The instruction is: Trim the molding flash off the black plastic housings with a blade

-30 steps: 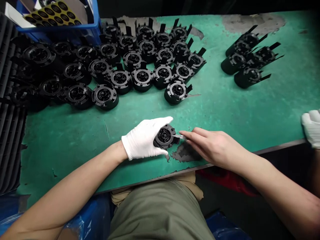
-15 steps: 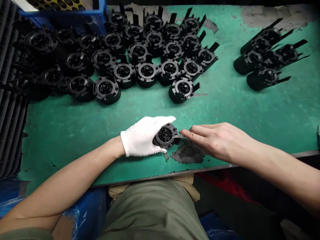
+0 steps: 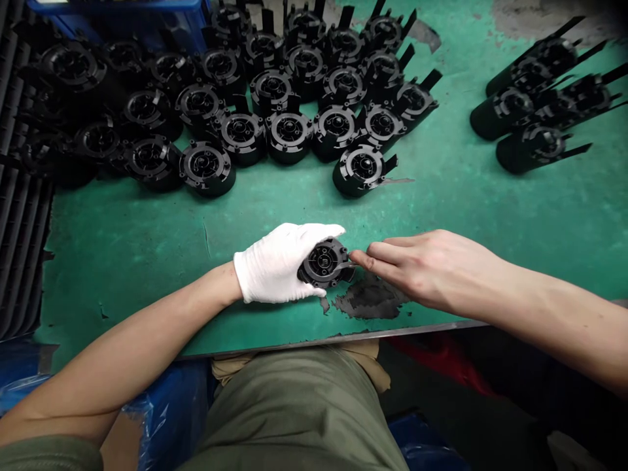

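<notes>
My left hand [image 3: 275, 265], in a white glove, is wrapped round a round black plastic housing [image 3: 322, 261] near the table's front edge. The housing's ringed face with ribs and small lugs points up at me. From the right, my bare right hand [image 3: 422, 267] pinches a thin silvery blade [image 3: 346, 265], its handle hidden in the fingers. The blade's tip lies at the right side of the housing's rim. Below the blade, a dark worn patch [image 3: 370, 299] marks the green table [image 3: 275, 209].
Many similar black housings [image 3: 289, 131] stand upright across the back left, with one [image 3: 360, 169] at their front. A smaller group [image 3: 530, 147] is at the back right. Behind the left group sits a blue bin [image 3: 122, 26]. Black slatted trays [image 3: 19, 248] line the left side.
The view has tilted slightly, so the housings at the back sit higher. My right hand has come a little closer to the housing; my left hand keeps its hold.
</notes>
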`<state>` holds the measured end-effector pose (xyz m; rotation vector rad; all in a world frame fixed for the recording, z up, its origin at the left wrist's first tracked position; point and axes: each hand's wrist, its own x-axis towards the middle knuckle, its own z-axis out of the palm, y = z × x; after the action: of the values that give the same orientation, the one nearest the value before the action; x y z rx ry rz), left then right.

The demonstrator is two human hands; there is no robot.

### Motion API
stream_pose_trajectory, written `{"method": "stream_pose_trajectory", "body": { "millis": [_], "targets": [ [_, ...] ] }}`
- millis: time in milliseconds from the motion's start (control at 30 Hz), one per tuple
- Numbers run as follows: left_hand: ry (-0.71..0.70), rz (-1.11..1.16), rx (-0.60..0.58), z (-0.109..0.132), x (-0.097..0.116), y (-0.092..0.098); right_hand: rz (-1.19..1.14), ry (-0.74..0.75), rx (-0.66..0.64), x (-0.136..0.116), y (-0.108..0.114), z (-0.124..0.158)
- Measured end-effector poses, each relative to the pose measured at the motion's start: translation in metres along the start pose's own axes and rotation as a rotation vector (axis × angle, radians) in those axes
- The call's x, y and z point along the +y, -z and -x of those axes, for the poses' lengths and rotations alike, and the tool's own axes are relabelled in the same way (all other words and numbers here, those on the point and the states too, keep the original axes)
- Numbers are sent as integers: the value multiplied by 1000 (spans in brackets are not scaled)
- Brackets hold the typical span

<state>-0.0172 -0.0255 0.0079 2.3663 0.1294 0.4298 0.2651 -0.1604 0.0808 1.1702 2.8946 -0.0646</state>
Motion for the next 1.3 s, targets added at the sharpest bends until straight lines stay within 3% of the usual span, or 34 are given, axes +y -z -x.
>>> {"method": "stream_pose_trajectory", "body": {
  "millis": [267,367,533,667,800,933,1033,1167,1300],
  "targets": [
    [-6,9,7,0,-1,0,5,56,-21,12,1,-7],
    [-18,-8,50,1,-3,-3,-50,-19,45,14,-2,-2],
    [20,-102,198,0,-8,-16,-197,-421,243,-29,-15,14],
    [92,-160,170,-4,-5,-19,-147,-542,236,-82,-28,13],
    [121,-180,138,-8,2,-16,-35,-691,185,-111,-29,-1],
    [203,-155,98,-11,10,-15,25,-787,110,-126,-25,-9],
    [249,-132,103,-14,15,-16,-55,-811,139,-130,-26,-10],
    [243,-91,68,-17,17,-15,-116,-802,210,-124,-28,-10],
    [236,-83,43,-19,17,-12,-79,-770,184,-114,-24,-10]
  ]
}}
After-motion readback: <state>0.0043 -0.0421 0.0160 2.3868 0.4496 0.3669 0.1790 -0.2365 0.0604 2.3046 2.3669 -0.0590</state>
